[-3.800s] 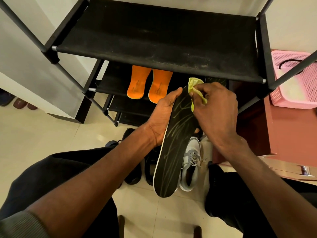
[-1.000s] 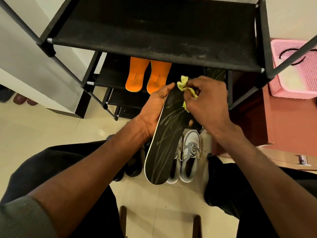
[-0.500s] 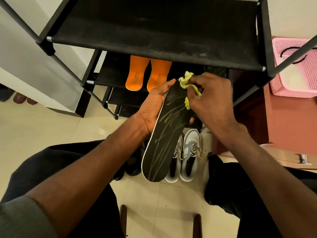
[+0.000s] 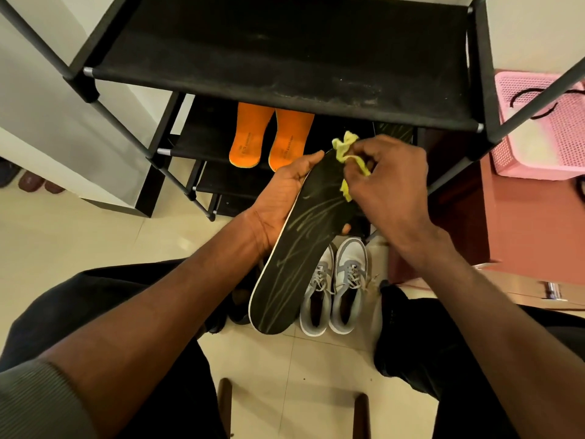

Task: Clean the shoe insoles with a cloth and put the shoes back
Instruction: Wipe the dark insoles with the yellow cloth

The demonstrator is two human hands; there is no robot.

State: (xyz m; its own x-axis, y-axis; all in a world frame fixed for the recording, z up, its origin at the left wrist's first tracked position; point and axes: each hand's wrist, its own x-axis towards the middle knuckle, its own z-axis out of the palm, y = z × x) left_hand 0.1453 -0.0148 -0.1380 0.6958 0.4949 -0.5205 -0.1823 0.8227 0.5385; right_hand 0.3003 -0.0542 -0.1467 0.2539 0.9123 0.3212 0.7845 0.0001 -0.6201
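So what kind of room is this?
Probably a home's shoe corner: a black fabric-shelved shoe rack holding two orange foam insoles, and grey-and-white laced sneakers on the cream tiled floor.

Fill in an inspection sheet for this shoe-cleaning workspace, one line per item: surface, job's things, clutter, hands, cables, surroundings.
Surface: pale tiled floor; black shoe rack with a dusty top shelf.
Job's things: black insole with pale streaks, held tilted above the floor; yellow cloth at its far end; grey shoes side by side on the floor; orange insoles on a lower shelf.
Clutter: dark shoes on the floor, mostly hidden by the insole and arm.
Hands: left hand holds the insole from beneath; right hand pinches the cloth against it.
Cables: nothing seen.
Surroundings: pink basket at right; footwear at far left.
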